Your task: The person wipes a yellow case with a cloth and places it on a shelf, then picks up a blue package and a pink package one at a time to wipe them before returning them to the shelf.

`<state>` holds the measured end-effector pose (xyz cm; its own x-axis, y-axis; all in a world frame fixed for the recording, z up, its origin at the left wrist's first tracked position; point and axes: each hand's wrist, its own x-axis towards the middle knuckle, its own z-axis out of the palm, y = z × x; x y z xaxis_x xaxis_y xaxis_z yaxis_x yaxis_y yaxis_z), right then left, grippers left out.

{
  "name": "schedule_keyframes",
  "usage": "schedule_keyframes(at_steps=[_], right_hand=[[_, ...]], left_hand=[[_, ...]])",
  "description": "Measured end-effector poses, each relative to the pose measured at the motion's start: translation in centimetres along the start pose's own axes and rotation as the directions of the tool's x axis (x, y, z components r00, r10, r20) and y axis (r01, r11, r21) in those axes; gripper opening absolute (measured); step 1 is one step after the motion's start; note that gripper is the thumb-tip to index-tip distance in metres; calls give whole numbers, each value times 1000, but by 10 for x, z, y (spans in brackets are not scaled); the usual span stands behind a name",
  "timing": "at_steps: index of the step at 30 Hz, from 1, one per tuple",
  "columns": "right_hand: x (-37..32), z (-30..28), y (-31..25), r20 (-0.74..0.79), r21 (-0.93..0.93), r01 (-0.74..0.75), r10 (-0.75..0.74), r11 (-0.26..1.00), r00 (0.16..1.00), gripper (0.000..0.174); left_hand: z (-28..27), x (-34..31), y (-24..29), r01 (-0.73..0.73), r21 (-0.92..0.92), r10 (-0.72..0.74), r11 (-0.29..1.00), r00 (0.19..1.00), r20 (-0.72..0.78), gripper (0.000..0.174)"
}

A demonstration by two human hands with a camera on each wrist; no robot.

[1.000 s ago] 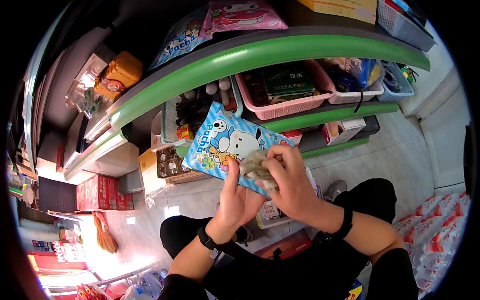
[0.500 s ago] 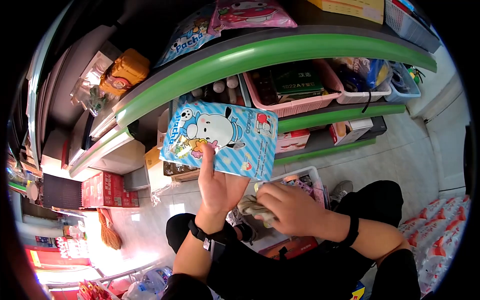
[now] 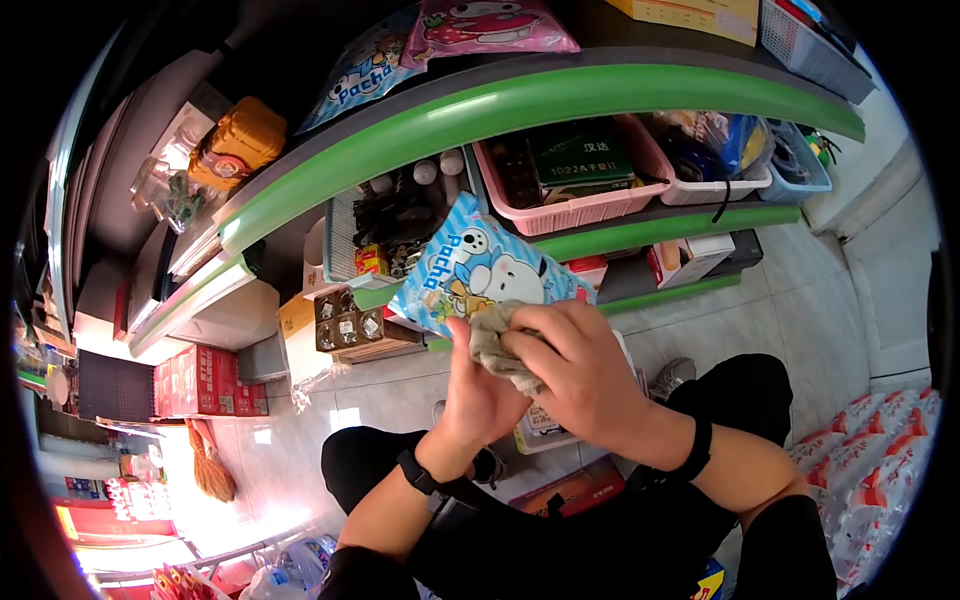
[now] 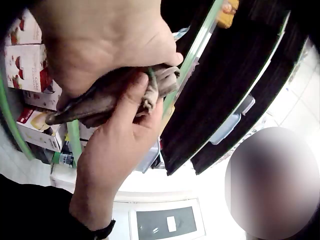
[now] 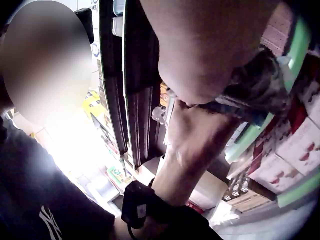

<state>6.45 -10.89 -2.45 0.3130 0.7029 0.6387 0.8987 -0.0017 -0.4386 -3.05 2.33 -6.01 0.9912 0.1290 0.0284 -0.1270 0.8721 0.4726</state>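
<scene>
A blue striped plastic packet with a cartoon dog and the word "Pacha" is held up in front of the shelf, tilted in the head view. My left hand grips it from below, its thumb along the lower front edge. Bunched in my right hand is a grey-beige cloth, which lies against the packet's lower front and covers part of the picture. From the left wrist, the right hand's thumb shows pressed on the cloth. Most of the packet is hidden in both wrist views.
A green-edged shelf runs across above the hands, with more packets on top. Below it stand a pink basket of boxes and a wire basket. Bottles in plastic wrap stand at the right. A broom leans at the left.
Half a second ago the cloth was below the packet, apart from it. My right hand has brought it back up onto the packet's front, and the packet has turned and tilted.
</scene>
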Motion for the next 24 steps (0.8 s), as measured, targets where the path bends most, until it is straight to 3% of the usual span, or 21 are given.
schedule_keyframes(at_steps=[1,2,4,7,9,10,13,14,16,18,19,20,23,24], right_hand=[[-1,1,0,47,3,15,-15,1000,999,34],[-3,1,1,92,4,29,-29,1000,995,33],[-7,0,1,154,-8,68,-66,998,986,27],[-13,1,-1,210,-49,46,-35,998,977,21],[-13,-4,0,316,-53,17,1,998,949,33],[-14,-6,1,367,-58,2,20,998,930,39],[-18,-10,13,336,22,-68,57,997,940,22],[-20,-9,15,339,153,-228,166,961,926,22],[-25,-5,21,389,394,-505,358,768,849,25],[-33,0,34,544,541,-771,558,338,626,28],[-37,5,42,635,559,-825,600,77,487,30],[-39,12,51,694,630,-766,535,-129,482,39],[-10,-5,36,664,678,-712,570,-185,484,46],[-11,-2,41,627,699,-706,574,-116,526,48]], left_hand=[[-1,2,5,4,-83,0,997,999,47,90],[3,-2,9,4,-46,-9,999,996,-92,89],[13,-1,20,30,101,-6,994,972,-235,87],[11,2,28,8,191,49,982,956,-290,75],[14,6,30,-43,247,128,968,932,-338,70],[9,9,32,-119,218,178,969,945,-275,61],[19,13,46,-163,283,223,945,956,-192,54],[10,12,52,-173,251,238,952,937,-257,54],[11,9,60,-177,316,266,932,926,-266,56],[16,7,62,-201,337,305,920,907,-291,64],[16,6,64,-191,328,290,925,914,-284,64],[15,4,64,-181,319,274,930,921,-278,66],[17,2,59,-167,294,246,941,935,-256,69],[19,1,56,-166,288,241,943,938,-249,71]])
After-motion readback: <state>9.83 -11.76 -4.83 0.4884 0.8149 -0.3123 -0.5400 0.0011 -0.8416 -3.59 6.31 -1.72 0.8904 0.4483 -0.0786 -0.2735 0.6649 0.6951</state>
